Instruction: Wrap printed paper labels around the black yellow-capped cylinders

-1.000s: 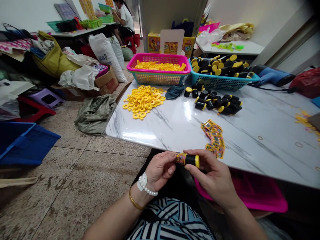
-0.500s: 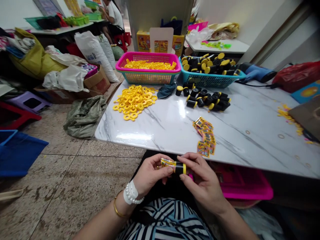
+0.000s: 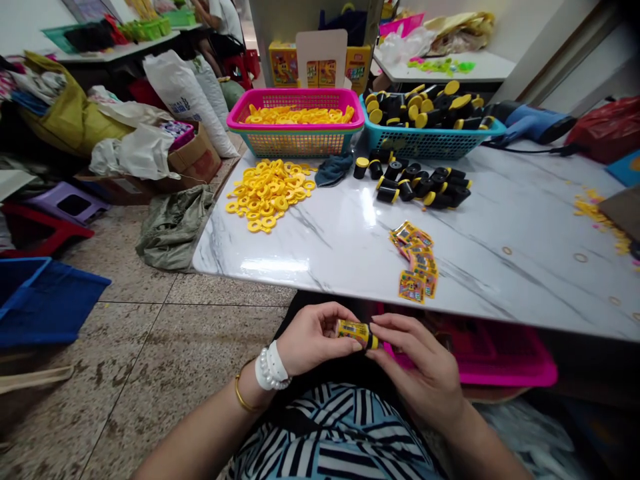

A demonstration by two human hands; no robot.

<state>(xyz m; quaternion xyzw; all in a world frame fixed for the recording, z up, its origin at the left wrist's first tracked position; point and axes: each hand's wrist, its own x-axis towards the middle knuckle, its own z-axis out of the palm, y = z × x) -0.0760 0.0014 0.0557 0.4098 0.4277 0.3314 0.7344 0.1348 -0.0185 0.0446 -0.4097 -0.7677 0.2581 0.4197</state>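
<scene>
My left hand (image 3: 317,340) is closed around a small black canister (image 3: 354,332) with a yellow end, its side mostly covered by a printed yellow wrapper. My right hand (image 3: 425,363) pinches the yellow end between thumb and fingertips. The canister lies sideways between both hands, just below the table's front edge. Ahead of my right hand, a fanned pile of printed wrappers (image 3: 417,263) rests on the table. More black canisters with yellow ends (image 3: 425,183) lie behind it, and a heap of yellow rings (image 3: 270,193) sits to the left.
On the marble-patterned table (image 3: 320,247) stand a pink basket (image 3: 295,100) of yellow parts and a teal basket (image 3: 425,141) of canisters. A dark cloth (image 3: 333,170) lies between the heaps. A blue heat gun or similar tool (image 3: 535,123) is at right. A pink tray (image 3: 510,367) sits underneath.
The printed wrapper, earlier sticking out to the left of the canister, now covers most of its side. Both hands stay together around it, and the view has shifted slightly.
</scene>
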